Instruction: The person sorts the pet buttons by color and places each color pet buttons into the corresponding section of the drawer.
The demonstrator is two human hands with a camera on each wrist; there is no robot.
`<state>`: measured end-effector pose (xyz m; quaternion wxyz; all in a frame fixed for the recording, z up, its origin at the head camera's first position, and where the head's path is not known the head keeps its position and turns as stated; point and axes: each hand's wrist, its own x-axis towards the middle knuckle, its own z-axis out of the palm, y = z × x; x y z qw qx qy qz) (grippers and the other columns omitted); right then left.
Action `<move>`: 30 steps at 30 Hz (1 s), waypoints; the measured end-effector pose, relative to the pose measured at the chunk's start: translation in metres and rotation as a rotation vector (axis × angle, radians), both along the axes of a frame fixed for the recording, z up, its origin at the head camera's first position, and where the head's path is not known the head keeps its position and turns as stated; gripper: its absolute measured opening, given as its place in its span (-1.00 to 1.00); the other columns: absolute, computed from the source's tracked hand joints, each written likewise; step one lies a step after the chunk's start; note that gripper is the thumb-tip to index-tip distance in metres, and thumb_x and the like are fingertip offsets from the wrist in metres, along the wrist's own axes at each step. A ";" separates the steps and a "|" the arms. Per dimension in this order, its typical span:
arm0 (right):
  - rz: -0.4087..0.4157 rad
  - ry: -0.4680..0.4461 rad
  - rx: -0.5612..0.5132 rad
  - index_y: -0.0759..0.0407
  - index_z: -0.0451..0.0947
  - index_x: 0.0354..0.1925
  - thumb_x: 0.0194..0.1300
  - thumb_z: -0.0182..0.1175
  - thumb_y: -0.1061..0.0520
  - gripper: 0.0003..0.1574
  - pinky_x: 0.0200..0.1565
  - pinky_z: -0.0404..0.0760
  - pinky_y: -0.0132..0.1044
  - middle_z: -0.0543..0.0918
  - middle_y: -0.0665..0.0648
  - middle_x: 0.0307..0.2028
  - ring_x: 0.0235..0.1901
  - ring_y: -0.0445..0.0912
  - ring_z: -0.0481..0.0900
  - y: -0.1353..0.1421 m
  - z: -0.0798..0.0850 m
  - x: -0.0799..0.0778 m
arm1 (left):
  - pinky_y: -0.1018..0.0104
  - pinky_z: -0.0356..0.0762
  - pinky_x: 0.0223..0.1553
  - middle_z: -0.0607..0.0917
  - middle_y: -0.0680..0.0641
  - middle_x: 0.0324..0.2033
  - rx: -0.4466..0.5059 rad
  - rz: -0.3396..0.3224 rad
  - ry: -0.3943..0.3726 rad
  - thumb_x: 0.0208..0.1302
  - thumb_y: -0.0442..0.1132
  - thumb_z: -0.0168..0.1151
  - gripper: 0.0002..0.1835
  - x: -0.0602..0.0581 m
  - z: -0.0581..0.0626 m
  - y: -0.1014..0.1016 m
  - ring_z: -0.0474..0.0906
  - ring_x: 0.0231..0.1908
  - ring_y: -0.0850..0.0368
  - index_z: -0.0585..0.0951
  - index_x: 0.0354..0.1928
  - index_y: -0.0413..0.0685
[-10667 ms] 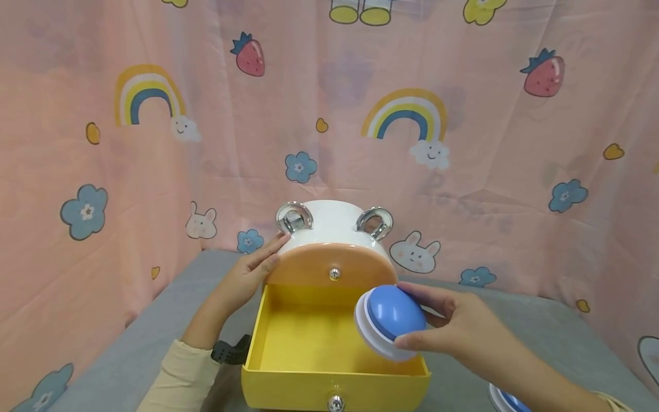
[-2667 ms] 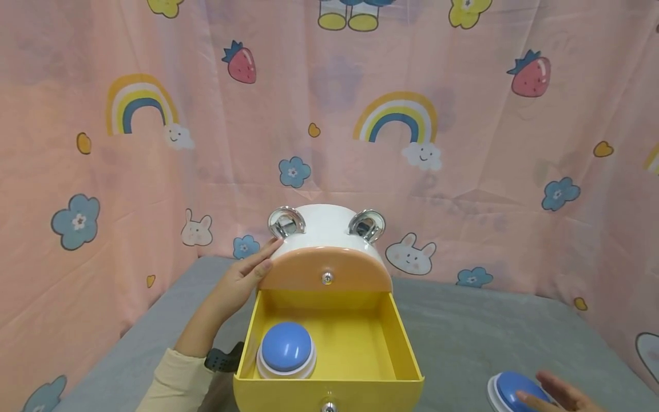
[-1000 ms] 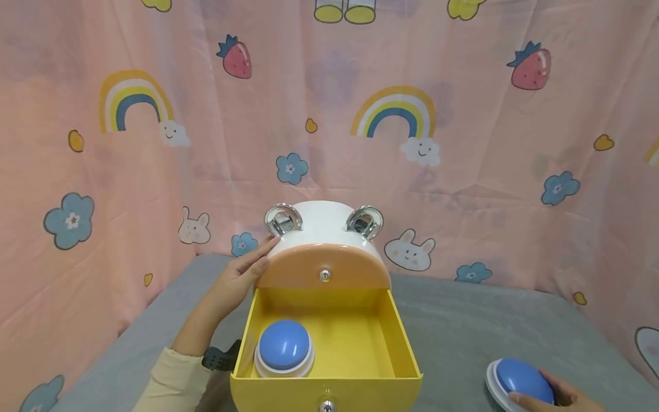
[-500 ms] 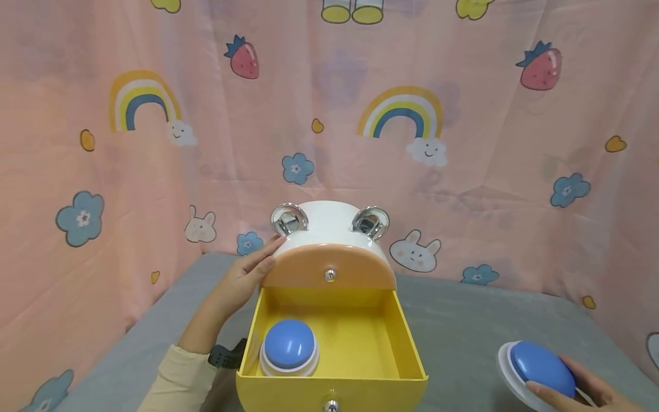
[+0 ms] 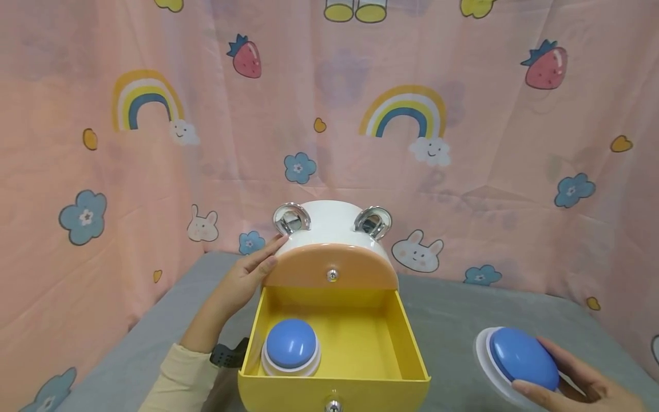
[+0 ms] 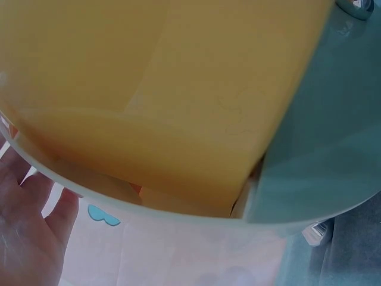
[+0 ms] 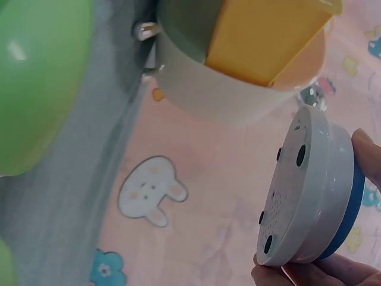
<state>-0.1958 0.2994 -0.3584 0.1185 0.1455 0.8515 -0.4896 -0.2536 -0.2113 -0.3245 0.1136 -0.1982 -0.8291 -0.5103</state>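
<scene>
My right hand grips a blue push button with a white round base, to the right of the drawer in the head view. In the right wrist view the underside of its base shows dark feet and small speaker holes, with fingers at its edges. A second blue push button sits dome up at the left front of the pulled-out yellow drawer. My left hand rests with extended fingers against the left side of the white drawer box; in the left wrist view the fingers lie along its edge.
Above the yellow drawer is an orange drawer front with a silver knob, pushed in. Two silver ear-shaped rings stand on the box. Green rounded objects show at the left of the right wrist view. A grey cloth covers the table.
One button, held over the drawer at first, came to lie inside it. My right hand then reached the second button on the table, lifted it and moved slightly left. The left hand stayed put.
</scene>
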 end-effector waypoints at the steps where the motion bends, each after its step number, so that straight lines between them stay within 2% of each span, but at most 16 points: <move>1: 0.005 0.000 -0.001 0.13 -0.55 0.54 0.21 0.31 -0.36 0.51 -0.02 0.67 0.22 -0.47 0.55 0.47 0.29 0.69 0.01 -0.003 0.004 0.002 | -0.33 -0.07 0.48 0.08 -0.04 0.57 0.000 0.000 0.000 0.58 -0.02 -0.12 -0.49 0.000 0.000 0.000 -0.08 0.57 -0.18 0.28 0.50 0.23; 9: 0.007 0.084 -0.025 -0.04 -0.37 0.59 0.21 0.31 -0.36 0.39 0.02 0.67 0.15 -0.30 0.37 0.56 0.38 0.53 0.02 -0.029 0.027 0.014 | -0.30 -0.07 0.49 0.09 -0.05 0.57 0.014 -0.003 0.006 0.58 -0.04 -0.11 -0.49 0.000 0.000 0.001 -0.08 0.57 -0.17 0.28 0.50 0.19; 12: 0.015 0.122 0.004 -0.03 -0.32 0.60 0.21 0.31 -0.36 0.36 0.02 0.66 0.14 -0.23 0.37 0.57 0.40 0.44 0.06 -0.041 0.034 0.019 | -0.30 -0.07 0.49 0.08 -0.06 0.57 0.013 -0.003 0.009 0.58 -0.04 -0.11 -0.49 -0.001 0.000 0.001 -0.08 0.57 -0.17 0.28 0.51 0.18; 14: 0.022 0.140 0.029 -0.04 -0.27 0.60 0.20 0.30 -0.38 0.34 0.01 0.69 0.10 -0.15 0.39 0.56 0.40 0.38 0.11 -0.049 0.039 0.019 | -0.31 -0.07 0.48 0.08 -0.07 0.57 0.009 0.001 0.013 0.58 -0.04 -0.11 -0.49 0.000 0.000 0.001 -0.08 0.57 -0.18 0.27 0.51 0.18; 16: 0.031 0.166 0.044 -0.10 -0.18 0.60 0.20 0.30 -0.38 0.28 -0.02 0.73 0.01 -0.06 0.35 0.56 0.40 0.33 0.17 -0.055 0.045 0.020 | -0.32 -0.06 0.48 0.08 -0.08 0.57 0.007 0.005 0.014 0.59 -0.04 -0.12 -0.48 0.000 0.000 0.000 -0.08 0.57 -0.19 0.27 0.51 0.17; 18: 0.036 0.192 0.052 -0.21 -0.07 0.58 0.17 0.32 -0.38 0.21 -0.04 0.75 -0.10 0.04 0.27 0.55 0.38 0.24 0.31 -0.060 0.048 0.019 | -0.32 -0.06 0.48 0.07 -0.08 0.57 0.004 0.009 0.011 0.59 -0.04 -0.12 -0.48 0.001 0.001 -0.001 -0.08 0.57 -0.19 0.26 0.51 0.16; 21: 0.056 0.238 0.054 -0.26 0.01 0.56 0.17 0.35 -0.34 0.14 -0.04 0.75 -0.14 0.13 0.21 0.53 0.36 0.17 0.38 -0.068 0.054 0.020 | -0.33 -0.05 0.47 0.07 -0.07 0.57 -0.001 0.013 0.002 0.59 -0.04 -0.12 -0.48 0.002 0.001 -0.001 -0.08 0.57 -0.19 0.26 0.51 0.16; 23: 0.070 0.254 0.059 -0.24 0.05 0.55 0.16 0.36 -0.33 0.14 -0.02 0.74 -0.12 0.16 0.23 0.51 0.35 0.17 0.41 -0.075 0.057 0.021 | -0.33 -0.04 0.47 0.07 -0.07 0.57 -0.004 0.015 0.000 0.59 -0.04 -0.12 -0.48 0.003 0.001 -0.001 -0.07 0.57 -0.20 0.26 0.51 0.17; 26: 0.096 0.256 0.066 -0.16 0.04 0.56 0.15 0.35 -0.37 0.18 0.02 0.71 -0.02 0.16 0.33 0.51 0.38 0.29 0.31 -0.085 0.062 0.020 | -0.33 -0.05 0.47 0.08 -0.07 0.57 -0.010 0.018 0.003 0.58 -0.04 -0.12 -0.48 0.003 0.001 0.000 -0.07 0.56 -0.21 0.27 0.51 0.18; 30: 0.127 0.253 0.054 -0.14 0.05 0.56 0.13 0.34 -0.40 0.19 0.07 0.66 0.04 0.14 0.35 0.51 0.40 0.33 0.27 -0.095 0.067 0.020 | -0.33 -0.06 0.47 0.09 -0.08 0.57 -0.010 0.013 0.016 0.58 -0.05 -0.11 -0.49 0.002 0.002 0.001 -0.07 0.56 -0.22 0.27 0.51 0.16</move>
